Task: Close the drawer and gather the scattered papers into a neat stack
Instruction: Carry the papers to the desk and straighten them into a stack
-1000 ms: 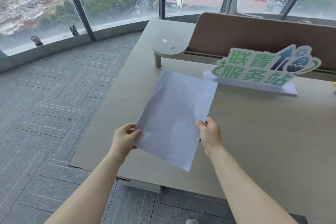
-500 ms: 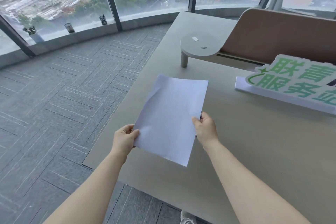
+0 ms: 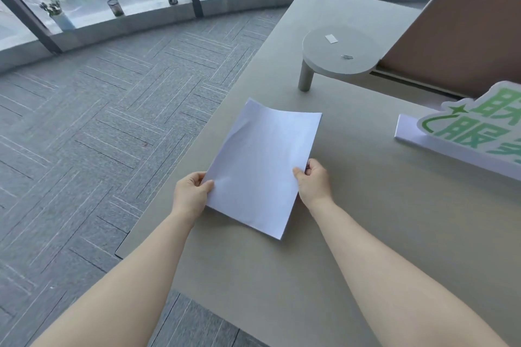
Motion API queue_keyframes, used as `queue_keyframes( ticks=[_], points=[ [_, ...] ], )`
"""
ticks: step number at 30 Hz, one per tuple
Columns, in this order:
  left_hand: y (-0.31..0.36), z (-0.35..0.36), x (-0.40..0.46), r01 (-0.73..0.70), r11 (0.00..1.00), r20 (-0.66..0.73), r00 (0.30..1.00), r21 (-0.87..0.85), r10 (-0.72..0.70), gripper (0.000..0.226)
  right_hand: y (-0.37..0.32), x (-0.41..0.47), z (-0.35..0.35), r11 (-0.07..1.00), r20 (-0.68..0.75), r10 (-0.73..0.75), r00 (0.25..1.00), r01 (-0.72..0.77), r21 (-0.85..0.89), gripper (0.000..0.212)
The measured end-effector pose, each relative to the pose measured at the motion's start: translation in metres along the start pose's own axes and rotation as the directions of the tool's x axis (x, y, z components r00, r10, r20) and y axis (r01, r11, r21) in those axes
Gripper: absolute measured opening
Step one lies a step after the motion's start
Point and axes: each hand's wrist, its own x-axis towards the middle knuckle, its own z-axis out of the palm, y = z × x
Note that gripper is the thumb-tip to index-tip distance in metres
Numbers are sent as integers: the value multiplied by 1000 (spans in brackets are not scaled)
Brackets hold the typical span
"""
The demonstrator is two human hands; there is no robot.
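Papers [image 3: 262, 166]: left hand [image 3: 190, 194] and right hand [image 3: 314, 184] pinch the 2 side edges.
Advice: square edges, lower flat onto desk [image 3: 380, 220].

The green-lettered sign [image 3: 476, 132] is cut off by the right edge. The papers [image 3: 262, 166] hide both hands' fingertips.

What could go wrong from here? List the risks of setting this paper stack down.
1. The paper stack is pinched only at its side edges by the left hand and right hand; its far left corner already curls, so sheets may buckle or fan out.
2. It hangs close to the desk's left edge, so a loose sheet could slide to the floor.
3. Its edges sit skewed to the desk edge, so it may land untidy.
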Motion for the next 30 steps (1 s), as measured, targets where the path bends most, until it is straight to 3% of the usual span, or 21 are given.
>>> queue_keyframes(
  ticks=[6,11,20,30],
  points=[
    [-1,8,14,41,984,-66,997,173,-30,15,5,14,4,995,-12,26,1000,-26,-92,11],
    [8,17,14,7,947,-127,991,322,35,18,2,18,3,971,-29,62,998,-67,-230,13],
    [3,20,18,-46,878,-172,974,476,145,33,-8,22,2,829,-89,128,988,-156,-537,18],
    [2,23,19,-21,828,-200,967,560,160,33,-5,19,2,799,-128,112,985,-166,-577,26]
  ],
)
